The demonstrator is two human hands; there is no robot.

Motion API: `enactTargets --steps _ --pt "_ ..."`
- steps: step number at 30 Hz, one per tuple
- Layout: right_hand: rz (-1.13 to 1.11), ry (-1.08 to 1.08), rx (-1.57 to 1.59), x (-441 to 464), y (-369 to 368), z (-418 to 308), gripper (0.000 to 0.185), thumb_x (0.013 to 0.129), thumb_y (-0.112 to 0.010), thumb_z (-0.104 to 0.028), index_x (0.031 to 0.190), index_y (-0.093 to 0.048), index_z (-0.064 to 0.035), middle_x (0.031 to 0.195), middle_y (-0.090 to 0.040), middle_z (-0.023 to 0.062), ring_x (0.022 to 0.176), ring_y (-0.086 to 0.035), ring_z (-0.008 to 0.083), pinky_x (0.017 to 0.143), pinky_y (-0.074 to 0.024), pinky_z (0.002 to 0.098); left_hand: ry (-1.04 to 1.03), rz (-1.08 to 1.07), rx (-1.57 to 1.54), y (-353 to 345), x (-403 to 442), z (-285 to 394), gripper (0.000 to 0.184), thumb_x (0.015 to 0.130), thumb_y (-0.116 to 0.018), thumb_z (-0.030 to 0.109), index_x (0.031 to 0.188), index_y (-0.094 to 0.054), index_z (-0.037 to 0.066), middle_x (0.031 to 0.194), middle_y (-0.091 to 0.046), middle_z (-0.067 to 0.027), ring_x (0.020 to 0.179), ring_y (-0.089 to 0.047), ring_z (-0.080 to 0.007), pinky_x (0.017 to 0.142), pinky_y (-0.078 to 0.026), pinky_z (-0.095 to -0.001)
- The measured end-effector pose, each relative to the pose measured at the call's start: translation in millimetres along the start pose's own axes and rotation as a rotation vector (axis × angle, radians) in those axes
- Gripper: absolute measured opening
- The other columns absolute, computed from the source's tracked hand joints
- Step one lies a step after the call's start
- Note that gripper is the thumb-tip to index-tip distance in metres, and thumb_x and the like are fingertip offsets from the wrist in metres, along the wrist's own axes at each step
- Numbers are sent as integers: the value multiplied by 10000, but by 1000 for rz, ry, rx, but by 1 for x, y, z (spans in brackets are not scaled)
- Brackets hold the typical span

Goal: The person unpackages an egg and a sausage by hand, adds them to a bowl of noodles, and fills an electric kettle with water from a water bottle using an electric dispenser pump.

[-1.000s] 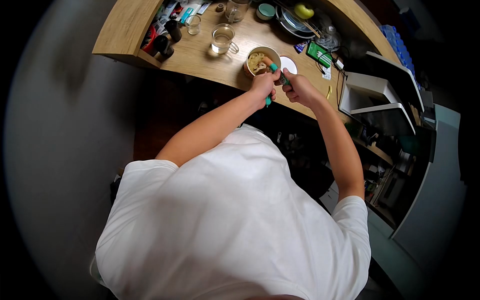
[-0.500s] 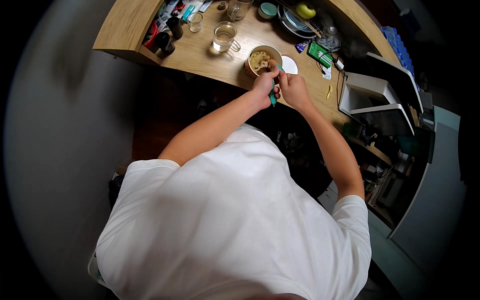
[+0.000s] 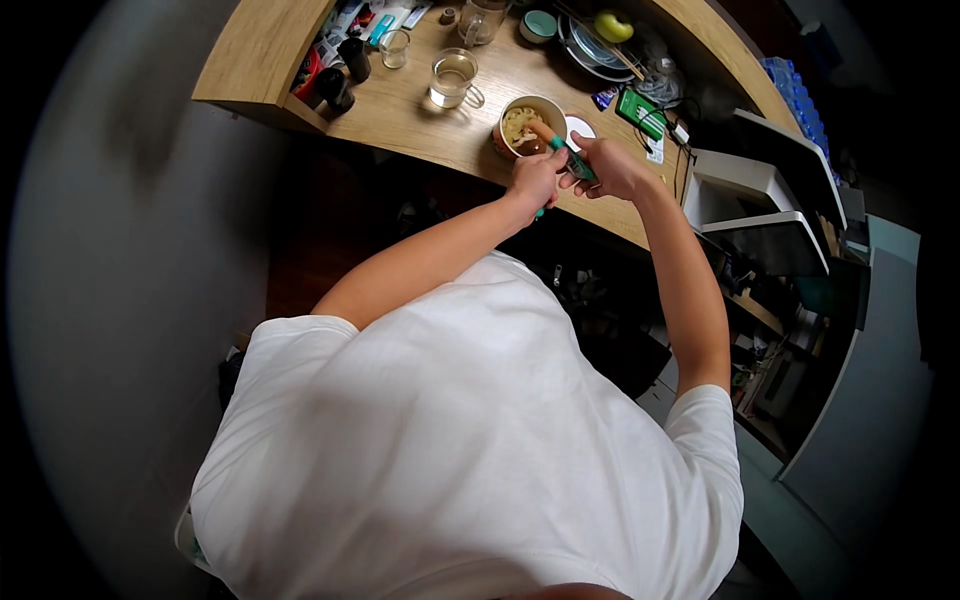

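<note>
A paper cup of noodles point(image 3: 501, 143) stands near the desk's front edge. Over its opening points the bare pinkish end of a sausage point(image 3: 541, 131), whose other end is still in green wrapper point(image 3: 579, 166). My right hand point(image 3: 615, 168) grips the wrapped part between thumb and fingers. Close beside it, my left hand point(image 3: 535, 180) is closed, and a bit of green wrapping point(image 3: 540, 213) pokes out below it. What its fingertips pinch is partly hidden. Behind my right hand lies a round white lid point(image 3: 581, 126), partly covered.
A glass mug of clear liquid point(image 3: 453, 80) stands left of the cup, with a small glass point(image 3: 394, 48) behind. Dark bottles point(image 3: 335, 90) are at the left. A green box point(image 3: 640, 112), cables, stacked plates point(image 3: 590, 50) and a green apple point(image 3: 613, 26) lie at the back right.
My right hand has moved right and turned, so more of the sausage and its green wrapper shows. The sausage's bare end now points over the cup. My left hand has shifted slightly.
</note>
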State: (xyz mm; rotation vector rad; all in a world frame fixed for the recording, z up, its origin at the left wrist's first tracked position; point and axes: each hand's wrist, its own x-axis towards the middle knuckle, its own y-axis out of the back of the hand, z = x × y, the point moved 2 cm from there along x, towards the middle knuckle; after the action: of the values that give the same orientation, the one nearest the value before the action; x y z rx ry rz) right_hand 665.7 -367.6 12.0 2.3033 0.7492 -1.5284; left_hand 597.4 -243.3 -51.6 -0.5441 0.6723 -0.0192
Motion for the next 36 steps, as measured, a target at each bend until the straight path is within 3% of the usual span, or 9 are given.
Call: enactTargets --steps 3,5,7,10,12,17,23,28,36 --pt "33 52 107 13 1 9 352 1046 -413 -391 929 -570 -99 614 -474 -21 541 -429 107 502 -315 253 -61 11 37 1 1 2 341 994 -539 342 891 -636 31 730 -563 -21 466 -466 -106 401 -361 -292" --pt "-9 94 117 26 14 15 366 1043 -426 -392 919 -585 -86 613 -470 -23 532 -414 103 493 -309 253 -3 6 -5 3 3 3 377 980 -561 341 1126 -612 -3 921 -582 -58 495 -457 -122 433 -393 -300" --pt "-51 136 126 31 12 18 381 1041 -438 -392 908 -600 -73 611 -467 -25 522 -400 99 485 -303 254 42 -8 -64 3 8 2 338 987 -547 341 1091 -607 25 935 -576 -46 503 -452 -119 442 -394 -297" --pt "286 283 -226 35 1 25 439 1028 -474 -384 896 -671 -15 628 -577 20 543 -484 129 510 -398 308 97 -43 -191 2 6 4 269 1000 -518 347 1027 -592 90 928 -557 -15 518 -435 -106 464 -386 -286" --pt "514 736 -378 35 -7 28 462 1012 -505 -360 893 -710 35 717 -696 97 600 -604 204 594 -487 367 110 -68 -260 -1 5 6 239 1006 -504 353 999 -582 127 906 -544 5 526 -423 -96 476 -378 -277" --pt "691 701 -522 33 -18 30 425 1004 -504 -318 900 -699 46 743 -695 177 660 -682 306 652 -516 406 192 -56 -436 -7 13 0 217 1005 -495 379 969 -577 181 808 -525 38 527 -396 -72 489 -342 -256" --pt "657 687 -485 35 -21 31 415 1003 -492 -277 812 -679 40 570 -626 156 475 -635 209 513 -504 360 219 22 -459 -11 15 -6 225 969 -564 392 914 -573 175 706 -492 33 517 -411 -75 474 -347 -250" --pt "594 728 -255 31 -23 35 388 993 -530 -250 772 -681 32 490 -570 47 411 -560 88 433 -452 289 161 73 -441 -16 17 -9 215 969 -577 355 913 -589 147 714 -496 17 507 -425 -85 449 -350 -257" --pt "618 838 -263 54 -14 44 367 989 -545 -248 783 -684 22 508 -578 39 426 -525 91 447 -431 284 55 174 -397 -15 21 -7 246 970 -590 312 879 -620 86 649 -502 -7 489 -452 -116 433 -368 -280"
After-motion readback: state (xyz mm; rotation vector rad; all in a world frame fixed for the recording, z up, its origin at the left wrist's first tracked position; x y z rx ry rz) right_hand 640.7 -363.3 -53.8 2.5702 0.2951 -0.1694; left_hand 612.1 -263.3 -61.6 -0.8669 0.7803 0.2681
